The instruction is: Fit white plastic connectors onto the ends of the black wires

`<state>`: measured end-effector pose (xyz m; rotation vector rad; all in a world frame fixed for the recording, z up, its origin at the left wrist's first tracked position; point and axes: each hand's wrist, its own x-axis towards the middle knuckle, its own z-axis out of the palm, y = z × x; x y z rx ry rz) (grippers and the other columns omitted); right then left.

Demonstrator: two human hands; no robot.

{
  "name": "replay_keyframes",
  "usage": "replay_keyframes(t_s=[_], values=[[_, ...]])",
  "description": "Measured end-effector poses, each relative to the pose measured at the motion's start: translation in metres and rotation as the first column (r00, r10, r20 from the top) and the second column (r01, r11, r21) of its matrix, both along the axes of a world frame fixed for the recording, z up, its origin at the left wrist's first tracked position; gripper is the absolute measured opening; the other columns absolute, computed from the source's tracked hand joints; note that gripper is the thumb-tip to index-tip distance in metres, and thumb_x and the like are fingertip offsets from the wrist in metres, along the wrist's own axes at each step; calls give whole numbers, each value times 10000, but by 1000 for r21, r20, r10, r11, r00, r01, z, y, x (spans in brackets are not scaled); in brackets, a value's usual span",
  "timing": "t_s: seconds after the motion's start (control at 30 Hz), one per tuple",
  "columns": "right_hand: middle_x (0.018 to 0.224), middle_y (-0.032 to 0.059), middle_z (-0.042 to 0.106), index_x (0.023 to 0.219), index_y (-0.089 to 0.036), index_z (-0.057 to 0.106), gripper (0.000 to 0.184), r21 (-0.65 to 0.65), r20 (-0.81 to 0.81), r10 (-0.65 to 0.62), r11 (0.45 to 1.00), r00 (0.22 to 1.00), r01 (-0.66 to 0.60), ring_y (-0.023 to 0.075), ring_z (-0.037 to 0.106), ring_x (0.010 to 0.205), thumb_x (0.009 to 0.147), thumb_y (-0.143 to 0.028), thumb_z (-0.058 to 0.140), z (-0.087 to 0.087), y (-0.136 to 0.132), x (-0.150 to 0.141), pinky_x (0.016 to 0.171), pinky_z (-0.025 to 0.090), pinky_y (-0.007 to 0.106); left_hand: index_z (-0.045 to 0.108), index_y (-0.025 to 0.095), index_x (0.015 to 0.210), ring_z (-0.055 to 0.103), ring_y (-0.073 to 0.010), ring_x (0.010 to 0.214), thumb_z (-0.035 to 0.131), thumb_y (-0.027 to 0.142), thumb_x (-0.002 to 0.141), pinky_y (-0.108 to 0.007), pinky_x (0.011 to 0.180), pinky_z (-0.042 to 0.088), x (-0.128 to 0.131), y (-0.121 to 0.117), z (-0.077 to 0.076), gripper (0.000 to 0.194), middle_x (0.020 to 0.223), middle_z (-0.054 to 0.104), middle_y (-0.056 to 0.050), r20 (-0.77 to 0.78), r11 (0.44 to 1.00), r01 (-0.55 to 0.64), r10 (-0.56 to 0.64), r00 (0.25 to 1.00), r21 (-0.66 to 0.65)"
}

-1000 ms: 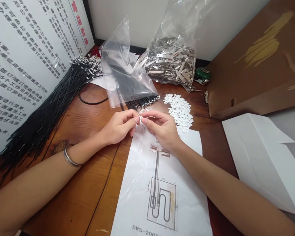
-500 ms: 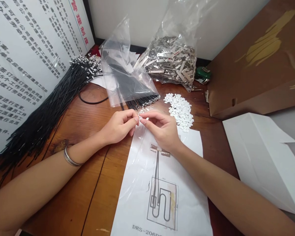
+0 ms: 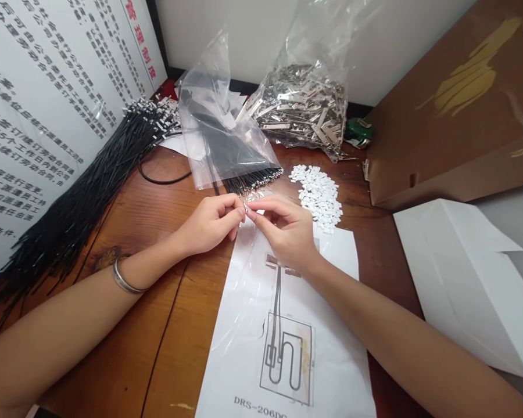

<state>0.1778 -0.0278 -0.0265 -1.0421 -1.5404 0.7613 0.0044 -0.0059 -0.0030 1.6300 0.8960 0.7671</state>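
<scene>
1. Both hands meet above the top of the printed drawing sheet (image 3: 239,342). The right hand (image 3: 290,226) pinches a small white piece (image 3: 246,208) between thumb and forefinger; the left hand (image 3: 213,225) is closed at the fingertips just beside it, but what it grips I cannot tell.

2. What looks like a thin black wire (image 3: 168,325) crosses the counter (image 3: 113,360) below the left wrist. Whether its end reaches the fingers is hidden.

3. I judge the present step to be fine fingertip work on this white piece. The next move seems to call for steady pinching and careful alignment.

4. Behind the right hand lies a pile of white connector housings (image 3: 319,197); farther back stands a clear bag of metal strips (image 3: 305,110).

5. Close behind the fingertips, black leads with metal ends (image 3: 261,180) come out of a plastic bag (image 3: 200,107). This bag leaves little room forward.

6. At left leans a bundle of black cables (image 3: 78,197); at right, a brown box (image 3: 418,139) and a white carton (image 3: 470,278), both apart from the hands.
</scene>
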Motion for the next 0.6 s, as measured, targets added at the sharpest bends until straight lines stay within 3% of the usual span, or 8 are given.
replay_keyframes(t_s=[0.37, 0.5, 0.6], values=[[847, 29, 724, 871, -266, 787, 128, 60, 74, -19, 998, 997, 14, 131, 555, 643, 842, -201, 680, 3, -3, -1, 508, 419, 282, 494, 182, 694, 481, -102, 504, 504, 264, 895, -234, 549, 369, 0, 0, 0, 217, 511, 552, 35, -29, 1000, 3, -2, 1000, 14], [818, 33, 720, 819, -249, 776, 102, -20, -9, 14, 1000, 1000, -14, 146, 592, 693, 845, -251, 677, 4, -1, 0, 540, 441, 288, 503, 180, 703, 479, -101, 512, 509, 294, 915, -235, 551, 366, -1, 1, -1, 241, 524, 559, 33, -40, 1000, 13, -13, 999, 13], [752, 13, 695, 794, -219, 750, 89, -165, -107, 56, 984, 993, -73, 101, 514, 560, 826, -283, 697, 4, 2, 2, 495, 392, 273, 515, 179, 716, 471, -99, 506, 519, 304, 912, -236, 545, 359, 0, 1, 0, 232, 520, 549, 38, -34, 1000, 13, -13, 999, 8]])
